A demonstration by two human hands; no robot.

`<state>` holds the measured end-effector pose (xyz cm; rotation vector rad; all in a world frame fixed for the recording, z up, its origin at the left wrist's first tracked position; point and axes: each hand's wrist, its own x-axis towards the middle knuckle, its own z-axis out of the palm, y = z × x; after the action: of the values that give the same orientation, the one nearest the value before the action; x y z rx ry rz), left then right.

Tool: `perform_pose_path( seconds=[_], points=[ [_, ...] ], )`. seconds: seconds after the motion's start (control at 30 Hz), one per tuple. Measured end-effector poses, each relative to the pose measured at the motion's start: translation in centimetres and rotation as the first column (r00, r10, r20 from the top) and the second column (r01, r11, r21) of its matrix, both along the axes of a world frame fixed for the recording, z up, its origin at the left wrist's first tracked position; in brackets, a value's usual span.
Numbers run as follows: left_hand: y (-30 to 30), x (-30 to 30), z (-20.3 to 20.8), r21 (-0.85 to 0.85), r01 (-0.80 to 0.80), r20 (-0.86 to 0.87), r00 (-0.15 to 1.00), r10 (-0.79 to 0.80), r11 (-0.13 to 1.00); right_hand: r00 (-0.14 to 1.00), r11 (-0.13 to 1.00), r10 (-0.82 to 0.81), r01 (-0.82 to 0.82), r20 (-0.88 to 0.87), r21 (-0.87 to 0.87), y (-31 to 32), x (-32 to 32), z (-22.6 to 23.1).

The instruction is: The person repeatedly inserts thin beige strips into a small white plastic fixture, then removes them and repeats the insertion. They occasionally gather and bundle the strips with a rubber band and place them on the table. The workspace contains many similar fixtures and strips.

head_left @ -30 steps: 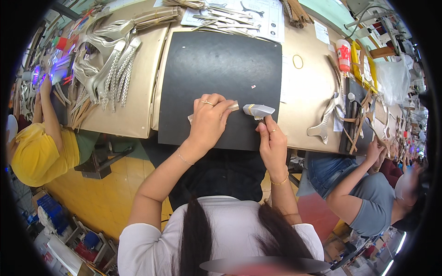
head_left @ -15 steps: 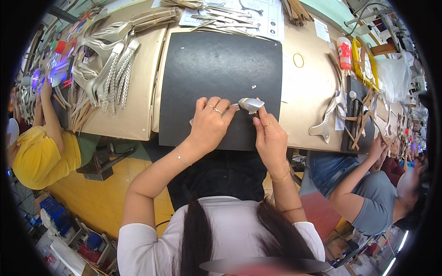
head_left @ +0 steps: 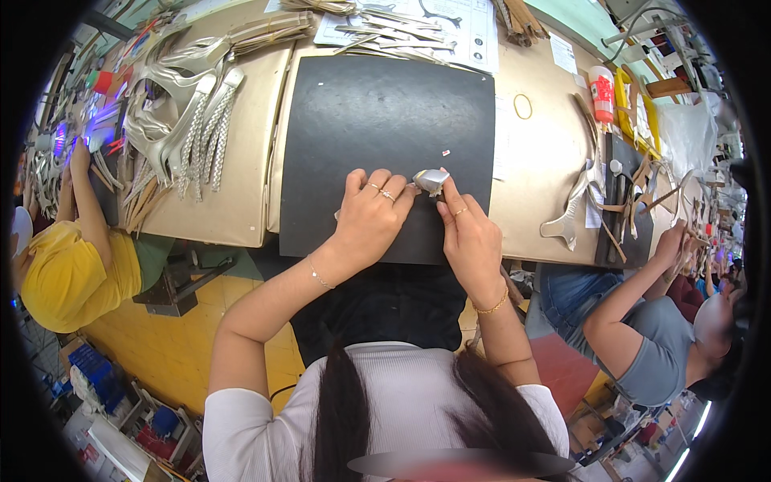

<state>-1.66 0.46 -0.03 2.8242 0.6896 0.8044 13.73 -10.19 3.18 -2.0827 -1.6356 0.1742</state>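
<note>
Over the black mat (head_left: pixel 385 104) I hold a small, shiny silver piece of leather-like material (head_left: pixel 432 178), bent over on itself. My right hand (head_left: pixel 472 239) pinches it between thumb and forefinger at its right end. Close against its left end, my left hand (head_left: pixel 366 213) is closed, with its fingertips bent in. A bit of pale material shows by the left fingertips and another below the left knuckles; whether both belong to the silver piece is hidden by the hand. A tiny red and white scrap (head_left: pixel 446 153) lies on the mat beyond my right hand.
Silver straps with braided ends (head_left: pixel 210 120) are heaped at left. Pale strips (head_left: pixel 397 32) lie on a printed sheet at the far edge. At right are a rubber band (head_left: pixel 523 107), a red and white bottle (head_left: pixel 601 92) and loose silver straps (head_left: pixel 566 213). Co-workers sit on both sides.
The silver piece has tilted and moved slightly left, and my right fingertips have shifted with it. The co-worker at right has raised their hands and moved some straps away from the table edge.
</note>
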Motion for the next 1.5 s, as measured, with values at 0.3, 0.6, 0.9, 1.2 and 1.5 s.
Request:
perform_pose_path(
  seconds=[0.3,0.6,0.9,1.2,1.5],
  points=[
    [0.0,0.0,0.0,0.016,0.000,-0.012,1.000,0.000,1.000,0.997,0.998,0.042,-0.039,0.059,-0.056,0.0,-0.1,1.3],
    [0.2,-0.1,-0.2,-0.059,-0.026,-0.021,0.999,0.025,0.998,0.999,0.997,-0.009,0.012,0.040,-0.078,0.0,-0.1,0.7],
    [1.2,0.3,-0.4,-0.365,-0.050,0.087,0.992,0.088,0.930,0.999,0.998,-0.035,0.034,-0.015,-0.044,-0.5,0.4,0.8],
    [0.6,1.1,0.3,-0.503,-0.188,-0.002,0.976,0.216,0.844,0.995,0.999,-0.030,0.029,-0.098,-0.013,-1.4,-0.1,0.6],
    [0.3,1.6,0.7,-0.537,-0.279,-0.081,0.956,0.281,0.796,0.998,0.999,-0.031,0.030,-0.051,-0.031,-1.2,-0.2,0.0]
  ],
)
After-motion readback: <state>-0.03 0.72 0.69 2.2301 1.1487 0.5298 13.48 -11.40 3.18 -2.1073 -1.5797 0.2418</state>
